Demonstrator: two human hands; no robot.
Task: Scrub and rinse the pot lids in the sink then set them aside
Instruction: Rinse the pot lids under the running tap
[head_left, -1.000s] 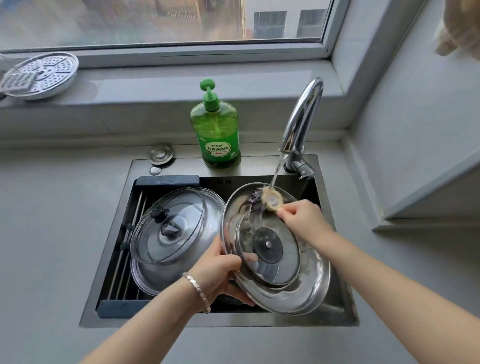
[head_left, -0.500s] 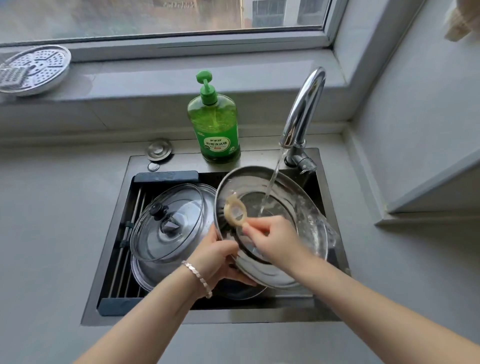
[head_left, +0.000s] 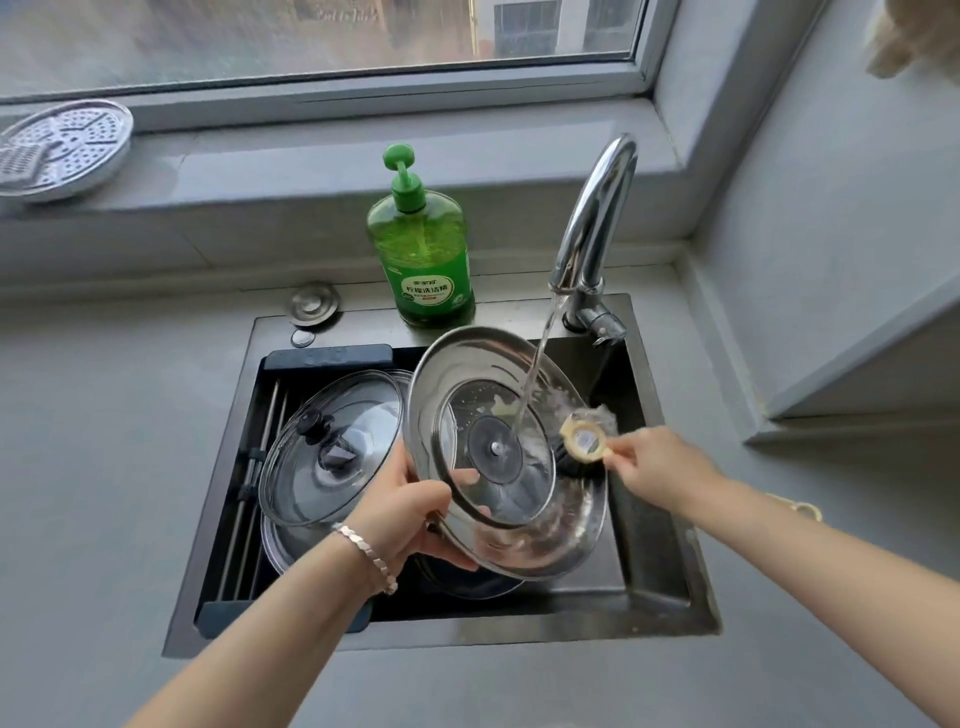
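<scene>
A steel-rimmed pot lid (head_left: 467, 379) with a glass centre is tilted up over the sink, its underside towards me. My left hand (head_left: 410, 509) grips its lower left rim. Water from the tap (head_left: 597, 218) falls onto the glass centre. My right hand (head_left: 660, 467) pinches a round tan-handled scrub brush (head_left: 584, 439), whose dark bristles touch the lid's right rim. A second glass lid (head_left: 332, 447) with a black knob lies on a steel pot in the left of the sink.
The dark sink (head_left: 654, 561) has a roll-up drying rack (head_left: 260, 467) along its left side. A green dish-soap bottle (head_left: 421, 249) stands behind the sink. A perforated steamer plate (head_left: 62, 145) rests on the windowsill. Grey counter surrounds the sink.
My right hand has swung the brush from the lid's upper left across to its right rim. The lid has tilted more upright and the water now lands on its centre.
</scene>
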